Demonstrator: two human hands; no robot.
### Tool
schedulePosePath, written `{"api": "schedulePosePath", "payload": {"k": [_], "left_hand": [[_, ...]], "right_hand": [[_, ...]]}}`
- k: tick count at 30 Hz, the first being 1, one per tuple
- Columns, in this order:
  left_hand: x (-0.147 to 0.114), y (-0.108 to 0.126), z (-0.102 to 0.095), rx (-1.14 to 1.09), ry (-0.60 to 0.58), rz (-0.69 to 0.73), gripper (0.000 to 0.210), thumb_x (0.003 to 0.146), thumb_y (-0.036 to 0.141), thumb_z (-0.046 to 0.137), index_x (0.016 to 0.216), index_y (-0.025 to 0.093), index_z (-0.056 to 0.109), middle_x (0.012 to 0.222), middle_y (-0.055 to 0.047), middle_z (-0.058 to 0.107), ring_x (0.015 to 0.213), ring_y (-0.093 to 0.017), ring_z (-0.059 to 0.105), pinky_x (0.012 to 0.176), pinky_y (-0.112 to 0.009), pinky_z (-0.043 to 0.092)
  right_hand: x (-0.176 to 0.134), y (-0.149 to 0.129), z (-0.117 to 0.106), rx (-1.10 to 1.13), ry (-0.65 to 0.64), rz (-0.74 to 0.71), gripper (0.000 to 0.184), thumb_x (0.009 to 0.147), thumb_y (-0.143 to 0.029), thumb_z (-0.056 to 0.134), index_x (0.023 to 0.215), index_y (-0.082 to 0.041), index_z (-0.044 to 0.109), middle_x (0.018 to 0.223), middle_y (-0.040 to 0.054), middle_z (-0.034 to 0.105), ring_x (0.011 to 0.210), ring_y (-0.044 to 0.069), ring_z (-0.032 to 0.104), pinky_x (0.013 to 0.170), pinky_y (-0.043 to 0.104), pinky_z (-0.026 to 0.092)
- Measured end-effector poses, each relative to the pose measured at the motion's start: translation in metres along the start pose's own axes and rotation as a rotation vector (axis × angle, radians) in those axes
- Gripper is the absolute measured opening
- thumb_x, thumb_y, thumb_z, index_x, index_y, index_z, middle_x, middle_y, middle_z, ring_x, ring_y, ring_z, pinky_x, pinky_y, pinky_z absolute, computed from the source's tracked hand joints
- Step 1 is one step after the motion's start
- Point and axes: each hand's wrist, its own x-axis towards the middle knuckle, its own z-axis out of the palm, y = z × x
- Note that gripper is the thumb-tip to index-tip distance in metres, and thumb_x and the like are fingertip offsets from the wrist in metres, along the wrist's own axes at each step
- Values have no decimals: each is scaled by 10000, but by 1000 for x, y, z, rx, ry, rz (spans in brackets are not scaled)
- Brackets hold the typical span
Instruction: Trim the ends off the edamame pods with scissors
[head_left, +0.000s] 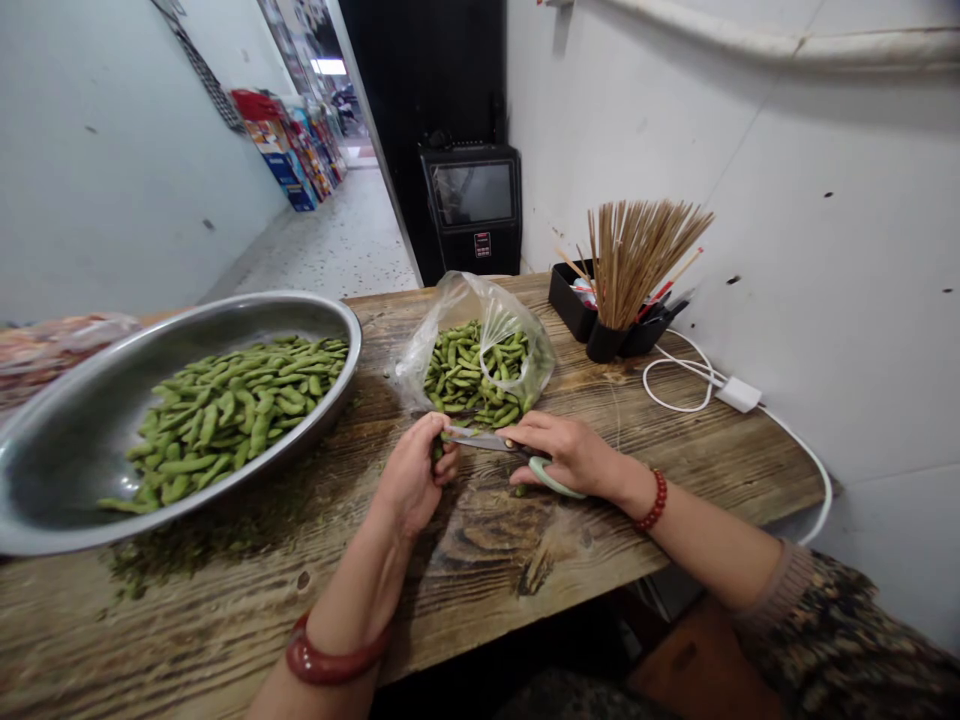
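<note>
My left hand [420,465] is closed around a green edamame pod [437,450], mostly hidden by the fingers. In my right hand [566,455] is a pair of scissors [551,476] with pale green handles, its blades pointing left and reaching my left fingertips. Just beyond both hands lies a clear plastic bag [420,360], its mouth open toward me, with many edamame pods [461,360] inside. At the left stands a wide metal basin [60,450] holding a heap of edamame pods [240,410].
Small green trimmings [195,535] litter the wooden table [480,580] below the basin. Thin wooden sticks [637,260] stand in a black holder [574,300] at the back right. A white cable [795,435] with an adapter [739,394] runs along the wall. Another bag [60,345] sits behind the basin.
</note>
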Motion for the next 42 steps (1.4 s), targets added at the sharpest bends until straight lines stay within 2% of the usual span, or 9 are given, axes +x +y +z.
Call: {"api": "schedulePosePath", "payload": {"k": [8,13,21,26,31,33,36,39,42], "left_hand": [[2,3,-4,24,0,11,127,737,234,616,787,165,522,620,49,482,402,-35,373,356,-143,200],[5,1,-6,7,26,31,123,704,191,629,800,156,561,538,76,420,368,-24,312,347,-136,185],[5,-1,-6,33,76,64,208,690,273,696,817,146,591,500,99,361,361,-19,271,345,-131,170],[5,0,-4,161,112,104,165,685,237,663,812,146,610,593,61,467,395,-27,339,353,-143,172],[4,-8,1,607,27,248,164,786,264,590,872,169,691,609,22,571,467,-78,469,434,-187,333],[3,-14,5,857,-90,393,170,804,257,586,871,177,720,725,-27,673,648,-142,601,609,-240,454],[0,-24,11,1193,-308,526,203,830,236,568,954,196,723,919,-73,715,856,-206,644,790,-310,470],[-4,-30,17,1507,-419,544,245,867,249,525,1043,227,693,920,-74,697,833,-210,645,741,-305,474],[-7,-31,18,1677,-426,543,231,888,254,488,1005,234,686,875,-59,681,798,-205,642,691,-288,462]], "right_hand": [[0,24,-12,-214,197,356,412,815,-356,674,1174,-169,597,984,87,633,881,204,614,767,284,479],[-1,34,-22,-395,98,549,357,829,-395,649,1121,-192,630,975,86,643,926,221,614,790,283,457],[2,10,-14,-383,-65,366,367,834,-353,656,1164,-210,586,977,63,610,812,172,602,678,251,431],[0,11,-14,-256,-75,205,423,817,-357,679,1202,-218,574,985,55,614,834,179,602,685,260,443],[-1,21,-18,-232,88,238,385,820,-315,678,1172,-186,591,954,67,612,810,178,590,693,266,450],[-1,21,-19,-228,125,250,396,812,-307,686,1176,-186,587,945,60,609,782,170,583,687,261,449],[0,20,-19,-211,146,240,389,814,-300,683,1174,-188,584,952,60,607,793,170,584,695,260,453],[1,18,-16,-187,132,207,360,831,-296,663,1164,-185,586,953,64,611,805,172,588,706,265,462],[0,18,-13,-171,115,190,375,830,-298,662,1174,-171,582,962,71,614,797,173,591,708,272,470]]}}
